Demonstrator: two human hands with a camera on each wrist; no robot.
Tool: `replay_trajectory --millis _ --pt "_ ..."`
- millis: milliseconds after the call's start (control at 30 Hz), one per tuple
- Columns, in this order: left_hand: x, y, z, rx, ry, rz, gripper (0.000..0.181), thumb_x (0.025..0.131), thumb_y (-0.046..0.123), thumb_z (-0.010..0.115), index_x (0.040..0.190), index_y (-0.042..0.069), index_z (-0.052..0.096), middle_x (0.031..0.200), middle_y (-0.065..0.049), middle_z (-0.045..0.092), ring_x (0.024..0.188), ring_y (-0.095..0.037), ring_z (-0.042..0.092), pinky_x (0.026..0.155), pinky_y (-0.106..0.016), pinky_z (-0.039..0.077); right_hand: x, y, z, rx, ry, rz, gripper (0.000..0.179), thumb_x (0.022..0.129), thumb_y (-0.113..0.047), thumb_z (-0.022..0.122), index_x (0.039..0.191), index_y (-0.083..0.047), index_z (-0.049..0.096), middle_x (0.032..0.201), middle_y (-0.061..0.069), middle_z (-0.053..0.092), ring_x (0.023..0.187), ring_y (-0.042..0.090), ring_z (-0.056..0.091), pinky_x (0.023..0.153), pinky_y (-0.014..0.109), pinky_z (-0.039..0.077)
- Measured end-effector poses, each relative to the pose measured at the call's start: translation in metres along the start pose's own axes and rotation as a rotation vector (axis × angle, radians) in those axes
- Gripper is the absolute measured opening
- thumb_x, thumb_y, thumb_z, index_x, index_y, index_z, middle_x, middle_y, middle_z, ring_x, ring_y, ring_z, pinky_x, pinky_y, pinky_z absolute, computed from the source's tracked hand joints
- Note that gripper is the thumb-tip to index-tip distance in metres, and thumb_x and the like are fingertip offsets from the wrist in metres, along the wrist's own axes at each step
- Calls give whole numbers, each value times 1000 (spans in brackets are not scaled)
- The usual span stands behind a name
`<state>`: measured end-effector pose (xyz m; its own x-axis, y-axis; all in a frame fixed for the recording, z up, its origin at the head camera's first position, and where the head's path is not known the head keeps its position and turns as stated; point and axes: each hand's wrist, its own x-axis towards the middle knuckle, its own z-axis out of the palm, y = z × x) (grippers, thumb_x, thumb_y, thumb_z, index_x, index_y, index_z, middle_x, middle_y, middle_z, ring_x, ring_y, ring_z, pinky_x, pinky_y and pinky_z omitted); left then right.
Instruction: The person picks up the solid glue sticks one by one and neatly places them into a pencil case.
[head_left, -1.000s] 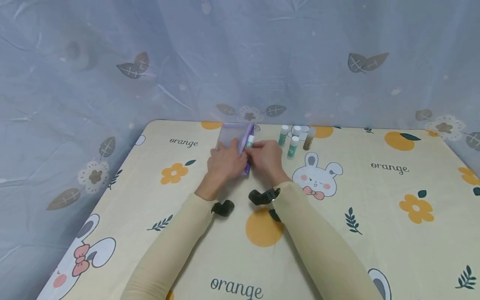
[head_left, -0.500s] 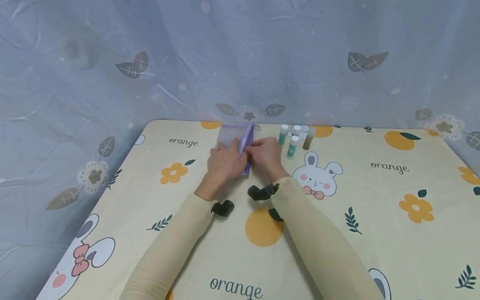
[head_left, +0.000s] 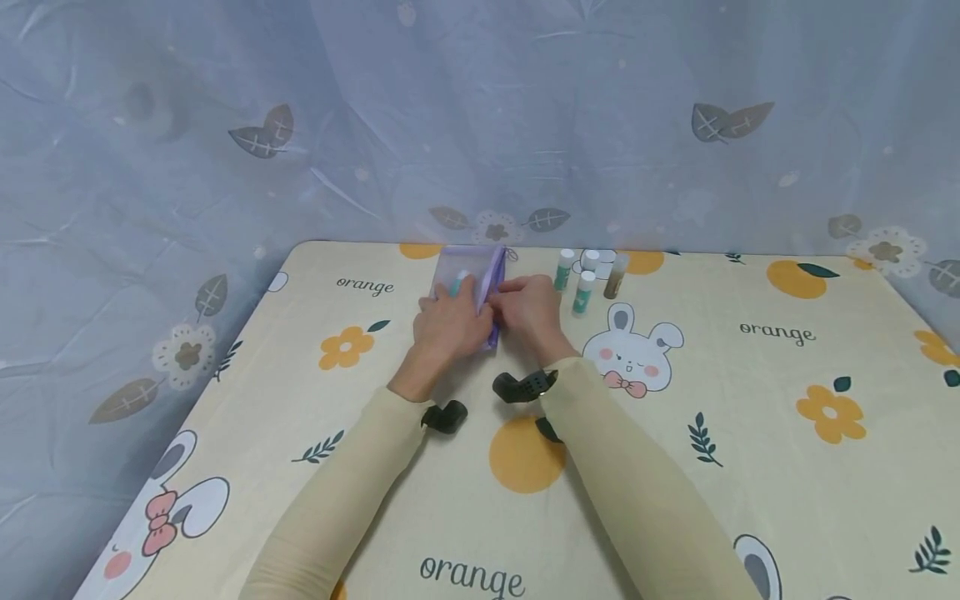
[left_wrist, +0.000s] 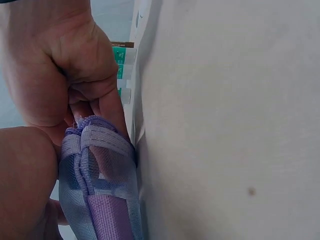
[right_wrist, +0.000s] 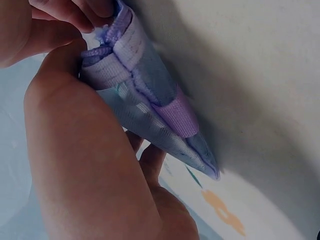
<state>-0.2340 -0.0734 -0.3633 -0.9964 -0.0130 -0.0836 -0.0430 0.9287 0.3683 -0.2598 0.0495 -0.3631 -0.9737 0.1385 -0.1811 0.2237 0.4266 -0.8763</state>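
A pale purple mesh pouch point(head_left: 450, 262) stands near the table's back edge, its purple-trimmed opening point(right_wrist: 107, 72) facing right. My left hand point(head_left: 448, 323) lies across the pouch, fingers spread over its face and thumb at the trimmed edge, gripping it. Through the mesh, beyond the left fingertips, shows a small white-capped tube with a green label point(head_left: 460, 282). My right hand point(head_left: 531, 308) pinches the edge of the opening; its fingertips are partly hidden by the pouch's trim.
Right of the right hand stand several small white-capped tubes with green labels point(head_left: 583, 296), beside a brown tube point(head_left: 617, 279). A patterned cloth point(head_left: 645, 500) covers the table. Behind it hangs a grey-blue printed sheet point(head_left: 480, 108).
The white-capped tube at the pouch's opening has gone inside and now shows through the mesh, farther left. Both hands stay nearly in place.
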Motion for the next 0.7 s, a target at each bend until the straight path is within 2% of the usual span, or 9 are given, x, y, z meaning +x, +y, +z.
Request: replay_trajectory --millis 200,367,533,700 --pt "-1 0 -1 -16 11 2 66 108 49 42 167 21 32 153 -31 45 124 -49 55 97 -60 52 -3 3 2 13 12 -39 32 96 -15 74 127 -7 77 124 13 78 113 26 74 98 37 59" --pt "-1 1 -2 -20 16 4 66 107 49 42 166 21 33 151 -31 47 122 -49 55 96 -60 52 -6 4 3 25 35 -21 34 98 -16 72 131 -8 75 126 13 77 112 26 74 98 38 59" --pt "-2 1 -1 -32 18 6 65 108 50 41 166 21 33 150 -32 47 122 -49 55 96 -61 52 -9 2 2 45 90 -50 35 98 -19 71 132 -7 73 119 13 79 104 27 77 91 39 60" --pt "-2 1 -1 -29 19 2 65 109 51 39 166 21 33 150 -33 47 125 -51 55 97 -62 51 -14 -4 -2 75 171 -103 37 95 -21 74 130 -8 74 121 14 78 107 28 75 93 39 60"
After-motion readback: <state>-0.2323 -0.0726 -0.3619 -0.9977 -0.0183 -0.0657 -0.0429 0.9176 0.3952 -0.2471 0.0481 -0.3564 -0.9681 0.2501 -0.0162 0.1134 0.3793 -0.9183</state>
